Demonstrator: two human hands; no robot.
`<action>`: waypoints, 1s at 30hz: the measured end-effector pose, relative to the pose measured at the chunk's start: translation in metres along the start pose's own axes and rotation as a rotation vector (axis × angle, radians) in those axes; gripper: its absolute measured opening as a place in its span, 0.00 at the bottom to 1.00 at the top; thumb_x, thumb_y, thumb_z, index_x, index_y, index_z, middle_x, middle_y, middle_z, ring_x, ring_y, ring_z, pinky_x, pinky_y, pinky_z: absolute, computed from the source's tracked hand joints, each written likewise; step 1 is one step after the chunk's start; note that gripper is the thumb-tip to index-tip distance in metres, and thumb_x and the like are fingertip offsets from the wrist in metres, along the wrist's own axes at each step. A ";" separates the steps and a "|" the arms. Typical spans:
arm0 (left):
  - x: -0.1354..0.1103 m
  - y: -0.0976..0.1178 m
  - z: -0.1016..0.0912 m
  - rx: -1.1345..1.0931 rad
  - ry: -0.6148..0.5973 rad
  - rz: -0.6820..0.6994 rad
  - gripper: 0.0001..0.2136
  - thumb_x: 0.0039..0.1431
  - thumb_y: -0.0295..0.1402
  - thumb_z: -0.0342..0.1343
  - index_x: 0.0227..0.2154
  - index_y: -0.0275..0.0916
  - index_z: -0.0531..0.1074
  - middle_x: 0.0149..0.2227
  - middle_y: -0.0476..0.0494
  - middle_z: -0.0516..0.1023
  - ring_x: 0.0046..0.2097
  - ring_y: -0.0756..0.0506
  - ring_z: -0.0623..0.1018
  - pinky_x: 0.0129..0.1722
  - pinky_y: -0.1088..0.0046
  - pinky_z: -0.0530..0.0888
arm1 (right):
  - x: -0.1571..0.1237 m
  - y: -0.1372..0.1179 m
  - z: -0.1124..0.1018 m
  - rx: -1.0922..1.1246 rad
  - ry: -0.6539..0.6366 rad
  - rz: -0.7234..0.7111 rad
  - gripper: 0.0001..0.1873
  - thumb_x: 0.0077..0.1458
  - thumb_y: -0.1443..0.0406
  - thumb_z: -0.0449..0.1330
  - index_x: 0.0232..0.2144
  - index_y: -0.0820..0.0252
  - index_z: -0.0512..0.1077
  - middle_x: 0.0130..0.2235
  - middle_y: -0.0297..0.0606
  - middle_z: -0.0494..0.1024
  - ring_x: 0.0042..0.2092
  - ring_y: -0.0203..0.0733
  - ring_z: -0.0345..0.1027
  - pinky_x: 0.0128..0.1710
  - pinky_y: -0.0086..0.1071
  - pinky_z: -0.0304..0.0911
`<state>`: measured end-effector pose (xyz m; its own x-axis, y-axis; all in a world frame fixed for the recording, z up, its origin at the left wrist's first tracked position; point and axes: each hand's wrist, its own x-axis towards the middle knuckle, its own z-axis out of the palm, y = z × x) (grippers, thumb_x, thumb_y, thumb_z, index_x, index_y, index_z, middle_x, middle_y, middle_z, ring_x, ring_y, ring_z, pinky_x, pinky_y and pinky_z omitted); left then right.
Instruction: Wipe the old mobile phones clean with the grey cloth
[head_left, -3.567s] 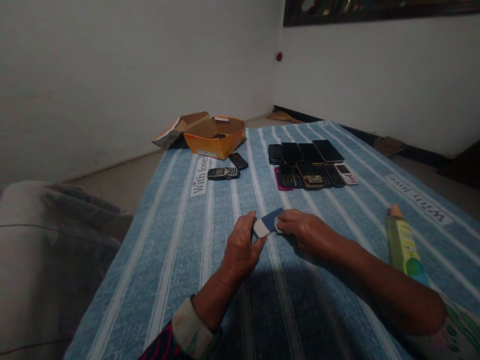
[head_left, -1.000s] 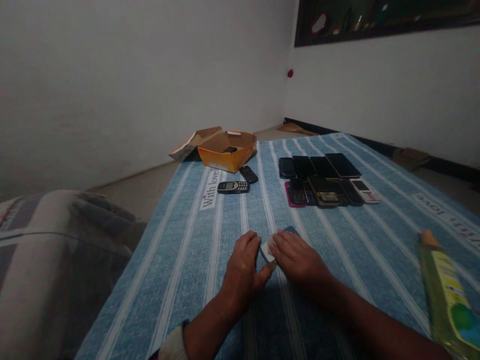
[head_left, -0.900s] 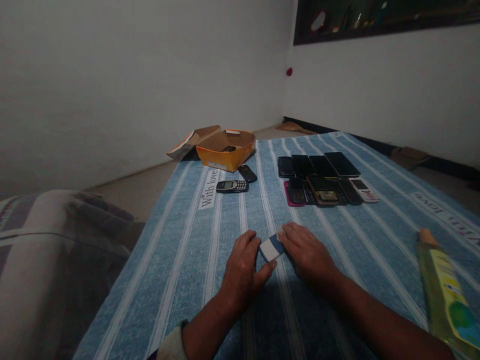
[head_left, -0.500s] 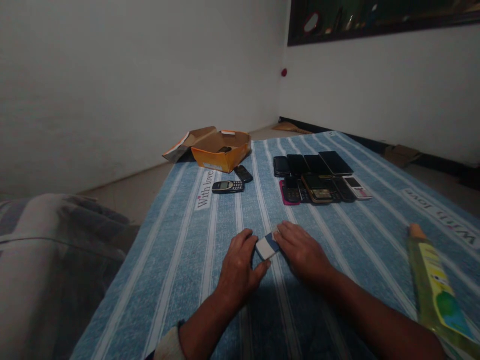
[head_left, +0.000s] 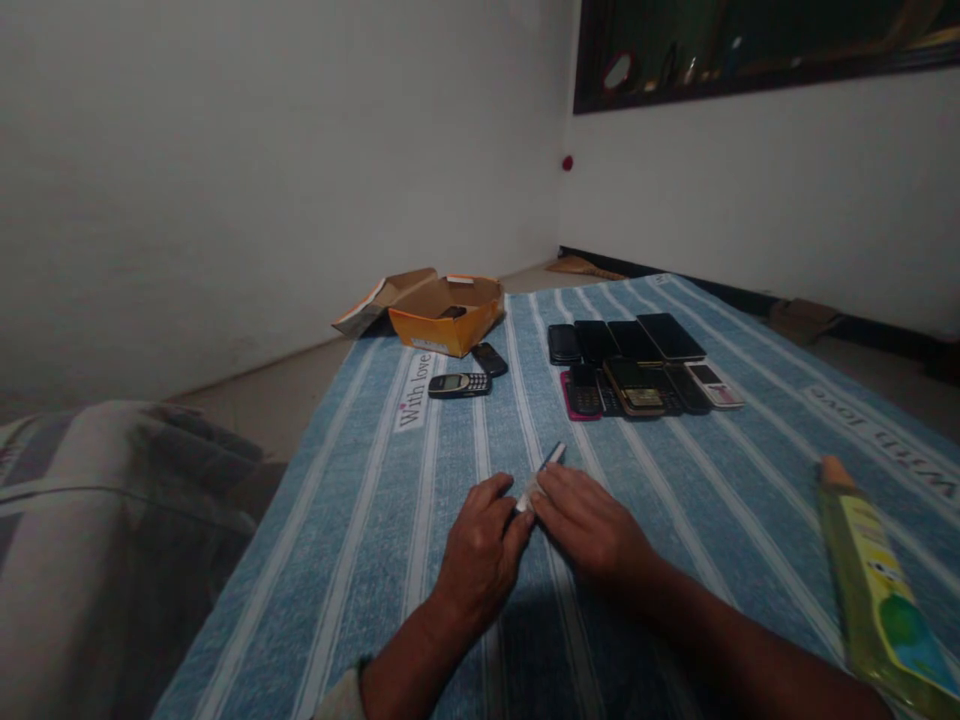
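Observation:
A small blue-and-white phone [head_left: 541,476] stands on its edge on the blue striped cloth [head_left: 360,520], nearly edge-on to me. My left hand [head_left: 480,553] pinches its near end with thumb and fingers. Beside it my right hand [head_left: 589,528] lies with fingers curled against the same end of the phone. Both hands rest on the cloth in the middle foreground.
Two rows of several phones [head_left: 637,365] lie ahead on the right. A grey keypad phone [head_left: 459,384] and a black phone [head_left: 489,358] lie near an open orange box [head_left: 446,311]. A yellow-green bottle [head_left: 874,590] lies at the right. Grey fabric [head_left: 97,540] fills the left.
The phone lay flat with its blue-and-white face up; now it is turned up onto its edge between both hands. The hands stay in the same place.

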<state>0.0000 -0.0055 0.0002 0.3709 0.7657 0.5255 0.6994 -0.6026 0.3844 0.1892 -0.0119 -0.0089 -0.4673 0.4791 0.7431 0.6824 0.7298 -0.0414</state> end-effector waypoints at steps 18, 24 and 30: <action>0.006 0.003 0.001 -0.061 0.009 0.049 0.11 0.66 0.28 0.47 0.45 0.35 0.72 0.45 0.34 0.77 0.49 0.42 0.78 0.49 0.62 0.79 | 0.010 0.003 0.010 -0.003 0.016 -0.001 0.18 0.63 0.74 0.48 0.51 0.69 0.71 0.50 0.54 0.76 0.58 0.53 0.65 0.54 0.49 0.65; 0.006 0.004 0.000 -0.073 -0.020 0.020 0.10 0.66 0.28 0.48 0.43 0.33 0.73 0.45 0.33 0.78 0.49 0.43 0.78 0.51 0.62 0.78 | 0.013 0.014 0.008 -0.023 -0.006 0.045 0.18 0.63 0.74 0.46 0.49 0.71 0.71 0.50 0.55 0.76 0.56 0.53 0.66 0.53 0.49 0.66; 0.006 0.003 0.002 -0.070 0.017 0.026 0.10 0.65 0.29 0.48 0.44 0.34 0.73 0.45 0.35 0.78 0.48 0.42 0.78 0.49 0.62 0.78 | 0.011 0.016 0.008 -0.013 -0.004 0.047 0.19 0.63 0.74 0.45 0.51 0.70 0.70 0.51 0.55 0.75 0.58 0.53 0.65 0.54 0.48 0.65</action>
<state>0.0060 -0.0024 0.0029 0.3776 0.7463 0.5482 0.6454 -0.6366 0.4222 0.1904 0.0089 -0.0068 -0.4365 0.5150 0.7378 0.7112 0.6998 -0.0677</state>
